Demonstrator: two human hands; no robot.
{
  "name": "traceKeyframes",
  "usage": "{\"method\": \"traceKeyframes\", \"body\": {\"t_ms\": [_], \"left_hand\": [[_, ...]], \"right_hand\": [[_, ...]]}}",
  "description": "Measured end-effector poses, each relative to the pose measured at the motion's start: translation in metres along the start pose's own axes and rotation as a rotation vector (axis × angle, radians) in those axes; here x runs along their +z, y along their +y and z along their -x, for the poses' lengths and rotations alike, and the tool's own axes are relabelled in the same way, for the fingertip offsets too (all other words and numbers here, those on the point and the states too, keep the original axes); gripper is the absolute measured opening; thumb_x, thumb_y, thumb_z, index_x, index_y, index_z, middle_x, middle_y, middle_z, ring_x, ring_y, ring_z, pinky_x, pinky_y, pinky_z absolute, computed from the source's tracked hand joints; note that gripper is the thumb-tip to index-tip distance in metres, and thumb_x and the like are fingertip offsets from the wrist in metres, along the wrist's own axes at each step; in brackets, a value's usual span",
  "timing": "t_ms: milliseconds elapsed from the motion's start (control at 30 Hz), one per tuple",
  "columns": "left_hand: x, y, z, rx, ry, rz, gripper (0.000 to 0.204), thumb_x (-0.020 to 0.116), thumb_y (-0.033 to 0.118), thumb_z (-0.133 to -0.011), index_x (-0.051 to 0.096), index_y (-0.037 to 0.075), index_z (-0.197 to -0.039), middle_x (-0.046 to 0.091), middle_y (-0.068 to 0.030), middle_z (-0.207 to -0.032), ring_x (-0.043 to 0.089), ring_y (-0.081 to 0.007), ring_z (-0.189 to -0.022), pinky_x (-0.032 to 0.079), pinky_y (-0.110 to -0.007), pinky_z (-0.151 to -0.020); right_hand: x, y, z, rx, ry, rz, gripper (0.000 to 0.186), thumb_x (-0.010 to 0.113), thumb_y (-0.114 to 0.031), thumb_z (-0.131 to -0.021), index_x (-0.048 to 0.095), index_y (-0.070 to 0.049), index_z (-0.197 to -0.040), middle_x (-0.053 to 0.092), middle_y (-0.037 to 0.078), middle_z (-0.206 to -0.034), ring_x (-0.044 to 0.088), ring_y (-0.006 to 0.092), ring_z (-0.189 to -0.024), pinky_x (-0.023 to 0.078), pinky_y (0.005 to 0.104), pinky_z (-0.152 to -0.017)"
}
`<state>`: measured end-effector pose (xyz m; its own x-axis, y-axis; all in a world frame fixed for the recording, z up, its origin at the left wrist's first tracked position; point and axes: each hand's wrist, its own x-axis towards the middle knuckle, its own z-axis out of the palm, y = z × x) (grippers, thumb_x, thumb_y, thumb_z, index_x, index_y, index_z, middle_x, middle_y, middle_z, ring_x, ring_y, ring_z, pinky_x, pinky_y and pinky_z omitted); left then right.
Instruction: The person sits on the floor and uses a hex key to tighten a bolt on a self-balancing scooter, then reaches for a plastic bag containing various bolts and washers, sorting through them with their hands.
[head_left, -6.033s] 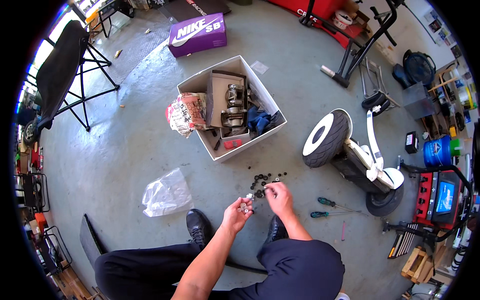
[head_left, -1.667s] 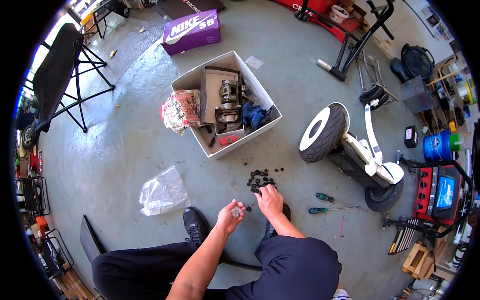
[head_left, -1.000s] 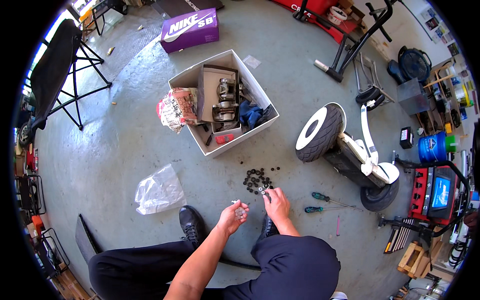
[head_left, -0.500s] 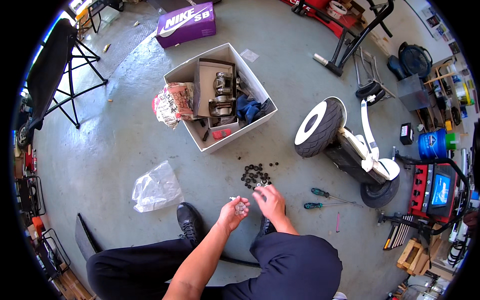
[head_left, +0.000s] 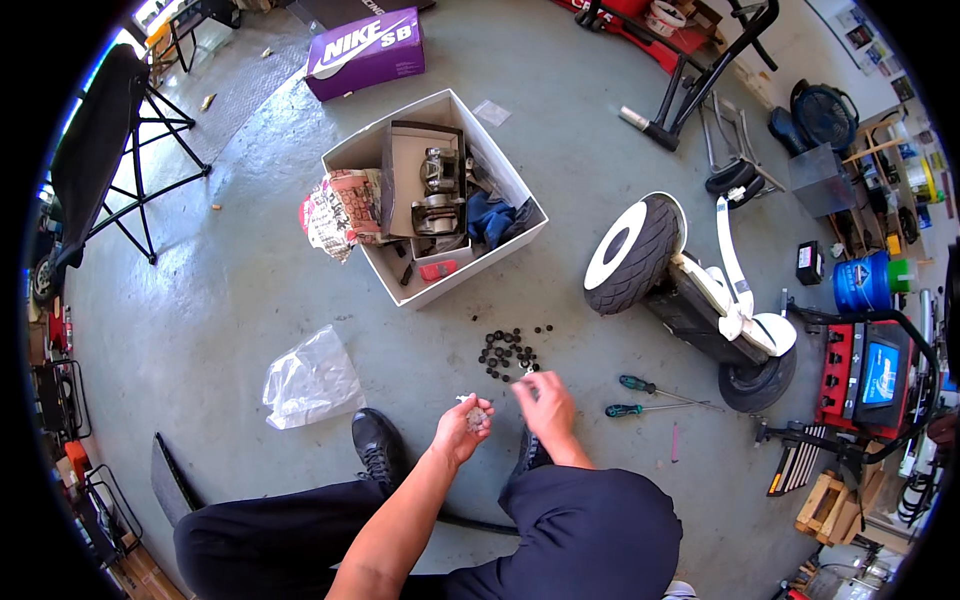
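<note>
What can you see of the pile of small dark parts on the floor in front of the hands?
The pile of small dark parts lies on the grey concrete floor, between the open white box and the hands. They are little black, roundish pieces, bunched loosely, with a few stray ones off to the right. What kind they are is too small to tell. The right hand is just below the pile, blurred; contact is unclear. The left hand holds small pale bits, apart from it.

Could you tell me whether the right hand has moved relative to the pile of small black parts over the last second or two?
Yes. The right hand was reaching onto the black parts; it has pulled back toward the knee, just short of the pile.
</note>
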<state>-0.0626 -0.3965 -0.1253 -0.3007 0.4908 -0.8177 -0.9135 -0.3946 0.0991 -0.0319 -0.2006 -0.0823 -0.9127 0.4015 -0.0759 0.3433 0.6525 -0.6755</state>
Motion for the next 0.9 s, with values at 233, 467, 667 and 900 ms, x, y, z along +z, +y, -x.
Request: {"method": "traceKeyframes", "body": {"t_ms": [233,467,667,900], "left_hand": [[0.003,0.003,0.006,-0.019,0.040,-0.054,0.035,0.047,0.038,-0.109,0.061,0.011,-0.094,0.064,-0.0051,-0.088,0.055,-0.0150,-0.068,0.044,-0.029,-0.060],[0.008,0.005,0.005,0.052,0.077,-0.025,0.034,0.046,0.035,-0.110,0.064,0.008,-0.100,0.068,-0.0077,-0.094,0.062,-0.0176,-0.075,0.052,-0.033,-0.067],[0.002,-0.004,-0.007,0.007,-0.030,0.030,0.032,0.048,0.033,-0.109,0.064,0.006,-0.104,0.069,-0.0098,-0.098,0.065,-0.0197,-0.080,0.055,-0.034,-0.072],[0.015,-0.009,-0.005,0.053,0.033,0.002,0.032,0.048,0.033,-0.110,0.064,0.005,-0.104,0.069,-0.0106,-0.099,0.068,-0.0218,-0.086,0.056,-0.036,-0.074]], "right_hand": [[0.012,0.038,-0.017,-0.034,0.010,0.345,0.018,0.081,-0.023,-0.081,0.070,-0.012,-0.088,0.065,0.005,-0.094,0.062,0.0274,-0.097,0.052,0.0425,-0.083],[0.002,0.008,-0.010,-0.094,-0.067,0.036,0.024,0.083,-0.029,-0.080,0.070,-0.011,-0.089,0.067,0.006,-0.097,0.065,0.0289,-0.098,0.053,0.0421,-0.084],[-0.006,0.010,-0.002,-0.001,-0.035,0.145,0.022,0.080,-0.026,-0.083,0.070,-0.009,-0.093,0.069,0.008,-0.099,0.064,0.0316,-0.097,0.052,0.0436,-0.086],[-0.002,0.002,0.000,-0.104,-0.016,0.070,0.016,0.077,-0.019,-0.083,0.070,-0.010,-0.093,0.070,0.006,-0.093,0.064,0.0291,-0.094,0.052,0.0416,-0.082]]}}
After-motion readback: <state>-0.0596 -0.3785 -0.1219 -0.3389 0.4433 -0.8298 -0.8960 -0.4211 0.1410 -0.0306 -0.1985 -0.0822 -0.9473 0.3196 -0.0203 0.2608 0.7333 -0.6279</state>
